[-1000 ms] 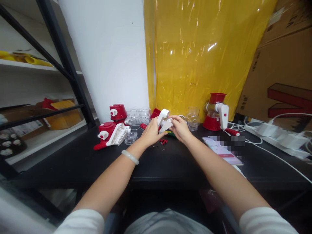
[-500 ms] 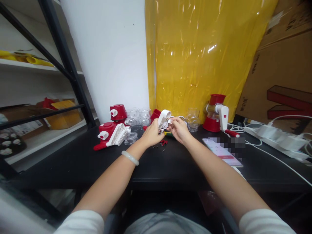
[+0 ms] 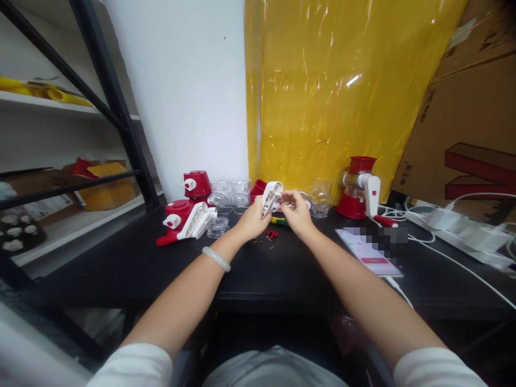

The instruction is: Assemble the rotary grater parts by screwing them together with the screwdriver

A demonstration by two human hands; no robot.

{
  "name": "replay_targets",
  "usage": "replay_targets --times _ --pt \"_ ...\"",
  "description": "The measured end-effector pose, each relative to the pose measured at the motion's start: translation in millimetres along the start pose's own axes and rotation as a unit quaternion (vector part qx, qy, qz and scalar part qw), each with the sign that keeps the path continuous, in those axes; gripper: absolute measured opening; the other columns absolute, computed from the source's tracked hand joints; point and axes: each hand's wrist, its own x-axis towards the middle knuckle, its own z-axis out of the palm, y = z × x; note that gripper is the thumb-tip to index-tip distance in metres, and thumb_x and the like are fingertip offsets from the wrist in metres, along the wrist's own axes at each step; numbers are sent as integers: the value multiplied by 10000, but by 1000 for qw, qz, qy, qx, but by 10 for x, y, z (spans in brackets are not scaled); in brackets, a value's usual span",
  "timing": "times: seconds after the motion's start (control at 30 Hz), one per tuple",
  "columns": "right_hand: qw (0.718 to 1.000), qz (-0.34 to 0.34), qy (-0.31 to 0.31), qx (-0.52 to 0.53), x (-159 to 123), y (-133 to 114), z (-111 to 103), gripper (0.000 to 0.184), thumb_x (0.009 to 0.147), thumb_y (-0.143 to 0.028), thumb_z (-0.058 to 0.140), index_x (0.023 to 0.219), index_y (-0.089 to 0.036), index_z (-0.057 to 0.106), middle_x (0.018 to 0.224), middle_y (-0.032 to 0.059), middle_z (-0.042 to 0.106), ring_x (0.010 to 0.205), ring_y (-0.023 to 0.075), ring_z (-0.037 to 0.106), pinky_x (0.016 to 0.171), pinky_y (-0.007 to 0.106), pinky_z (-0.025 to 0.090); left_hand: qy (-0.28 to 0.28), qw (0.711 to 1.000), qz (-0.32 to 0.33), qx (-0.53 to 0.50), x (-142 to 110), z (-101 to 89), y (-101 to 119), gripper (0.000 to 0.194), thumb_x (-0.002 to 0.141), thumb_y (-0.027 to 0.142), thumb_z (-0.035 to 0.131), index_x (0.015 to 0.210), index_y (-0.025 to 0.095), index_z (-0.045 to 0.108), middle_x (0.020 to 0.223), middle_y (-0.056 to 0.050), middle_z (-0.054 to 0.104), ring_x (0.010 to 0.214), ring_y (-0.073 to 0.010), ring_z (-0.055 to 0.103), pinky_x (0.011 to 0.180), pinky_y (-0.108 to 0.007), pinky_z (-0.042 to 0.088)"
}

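Observation:
My left hand (image 3: 253,220) is closed round a white plastic crank arm (image 3: 270,194), tilted up with its hollow ribbed side showing. Close against the arm's right side is my right hand (image 3: 299,216), its fingers bent together at the tips; what they hold is too small to make out. Below the hands, small red parts (image 3: 271,234) and several small metal pins or screws (image 3: 272,247) lie on the black table (image 3: 258,279). A yellow-and-green handle (image 3: 279,221) shows between the hands, partly hidden.
Left stand red grinder bodies (image 3: 177,215) with white crank arms (image 3: 197,219) and clear plastic cups (image 3: 217,228). More clear parts (image 3: 321,203) sit behind my right hand. At right are a complete red-and-white grinder (image 3: 357,188), a phone (image 3: 366,252) and white cables (image 3: 435,242).
My right fingers have drawn slightly back and curled; the small white piece seen at their tips before no longer shows there. My left hand keeps the crank arm, turned slightly.

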Motion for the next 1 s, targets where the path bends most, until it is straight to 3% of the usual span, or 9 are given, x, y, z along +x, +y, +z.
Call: replay_targets --times 0.13,0.27,0.47,0.63,1.0 --pt "980 -100 23 -168 -19 -23 -41 155 816 -335 611 901 -206 613 808 31 607 691 155 566 646 309 487 -15 1000 -9 -1 -9 -11 23 351 863 293 535 1160 155 412 1060 -152 621 972 -301 643 826 -436 504" --pt "952 -163 34 -257 -10 -23 -96 167 861 -362 601 884 -206 657 825 40 568 706 159 557 689 323 491 -21 1000 -15 10 -23 -30 44 424 857 401 582 1160 158 411 1060 -153 620 965 -312 646 799 -430 505" --pt "940 -161 26 -298 -25 -18 -98 182 876 -377 594 878 -215 676 867 49 560 749 166 583 679 310 497 -22 999 -14 21 -36 -28 49 451 891 466 541 1192 153 417 1068 -164 627 973 -319 644 794 -430 500" --pt "937 -156 24 -312 -46 -39 -85 179 881 -372 583 850 -212 658 862 45 573 716 155 587 680 306 493 -15 1000 0 16 -35 -7 46 389 937 447 460 1183 148 424 1078 -174 627 979 -306 642 802 -422 501" --pt "928 -160 31 -335 -56 -70 -86 188 877 -371 589 773 -214 590 830 31 577 659 141 562 644 290 454 -31 999 12 15 -41 23 56 344 939 382 452 1181 141 415 1027 -164 636 915 -295 645 772 -418 496"
